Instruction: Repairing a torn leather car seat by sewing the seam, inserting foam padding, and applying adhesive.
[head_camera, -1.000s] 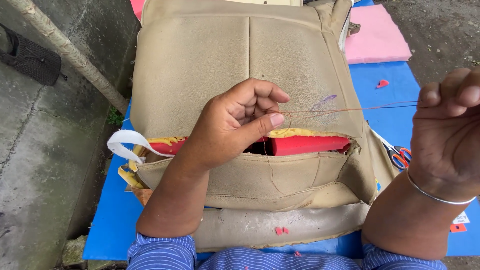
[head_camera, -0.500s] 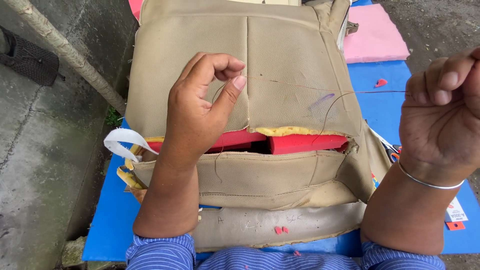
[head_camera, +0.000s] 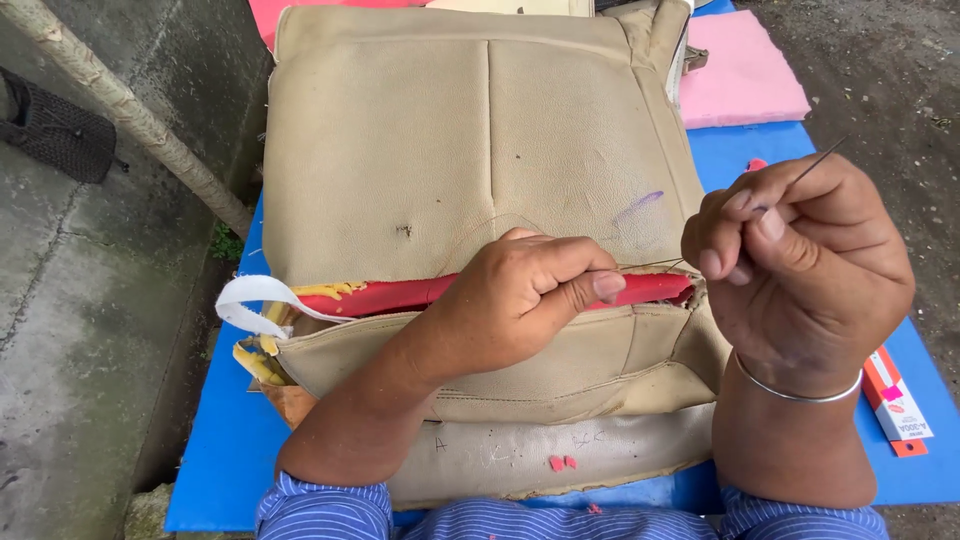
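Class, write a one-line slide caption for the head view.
Left hand presses a torn beige seat cover while right hand pinches a needle.

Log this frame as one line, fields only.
left hand: pressing split seam of tan cushion | right hand: pinching needle, raised | thread: runs to seam | red foam: exposed
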